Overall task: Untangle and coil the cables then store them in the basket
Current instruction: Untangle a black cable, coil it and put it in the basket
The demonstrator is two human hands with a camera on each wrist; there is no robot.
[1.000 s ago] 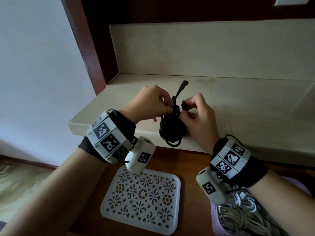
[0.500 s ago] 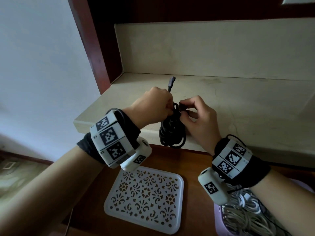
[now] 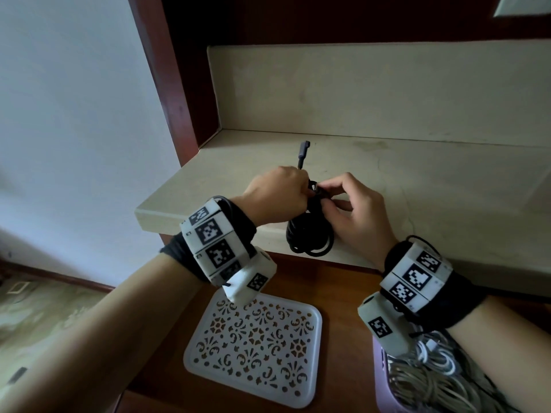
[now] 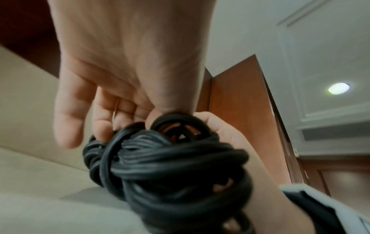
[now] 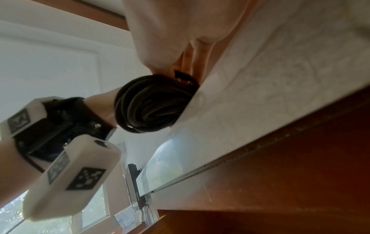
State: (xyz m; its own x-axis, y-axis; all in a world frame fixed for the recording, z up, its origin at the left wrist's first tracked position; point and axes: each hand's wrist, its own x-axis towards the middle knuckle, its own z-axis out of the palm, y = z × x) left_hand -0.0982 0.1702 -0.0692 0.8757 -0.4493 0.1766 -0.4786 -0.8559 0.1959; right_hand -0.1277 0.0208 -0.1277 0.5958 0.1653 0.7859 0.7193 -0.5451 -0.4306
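Head view: both hands meet over the near edge of the pale counter point(image 3: 417, 186). The left hand point(image 3: 277, 195) is curled round the top of a black cable point(image 3: 308, 236) bundle, whose coils hang down past the counter's edge. One plug end point(image 3: 302, 153) sticks up and away behind the left knuckles. The right hand point(image 3: 354, 210) pinches the other short end at the bundle's top, just right of the left fingers. The white patterned tray point(image 3: 256, 347) lies low and near, almost straight below the bundle; a lilac basket point(image 3: 380, 380) of pale cables sits near right, under the right wrist, so the right hand is nearer to it.

Left wrist view: the fingers point(image 4: 100, 123) curl onto the top loops of the cable point(image 4: 170, 161), its long axis running downward from the grip.

Right wrist view: the bundle point(image 5: 148, 104) hangs against the counter edge point(image 5: 250, 98); the right fingers point(image 5: 187, 63) close on a strand above it. Judging by this, the tail is being tucked in.
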